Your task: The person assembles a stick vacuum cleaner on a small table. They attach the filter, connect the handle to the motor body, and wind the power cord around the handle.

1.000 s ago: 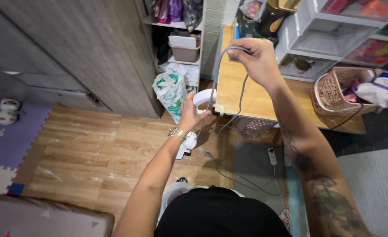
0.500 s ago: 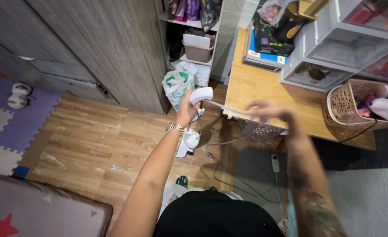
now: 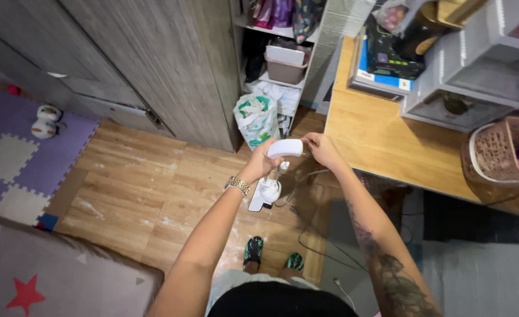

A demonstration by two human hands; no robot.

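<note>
My left hand (image 3: 263, 160) grips the handle of a white handheld appliance (image 3: 284, 148) with a white lower body (image 3: 267, 192) hanging over the wooden floor. My right hand (image 3: 321, 148) pinches the right end of the handle, where a thin grey cord (image 3: 306, 176) leaves it and trails down to the floor. A watch sits on my left wrist. Both hands are just left of the wooden desk (image 3: 383, 141).
Grey wardrobe doors (image 3: 130, 64) fill the upper left. A green-and-white bag (image 3: 256, 120) stands by open shelves. The desk carries drawer units (image 3: 477, 70), boxes and a woven basket (image 3: 497, 152). Foam puzzle mats (image 3: 19, 152) lie at left, with a mattress corner (image 3: 48, 276) below.
My right hand came down from the raised cord over the desk to the appliance's handle end. The view shifted slightly; my left hand kept its hold.
</note>
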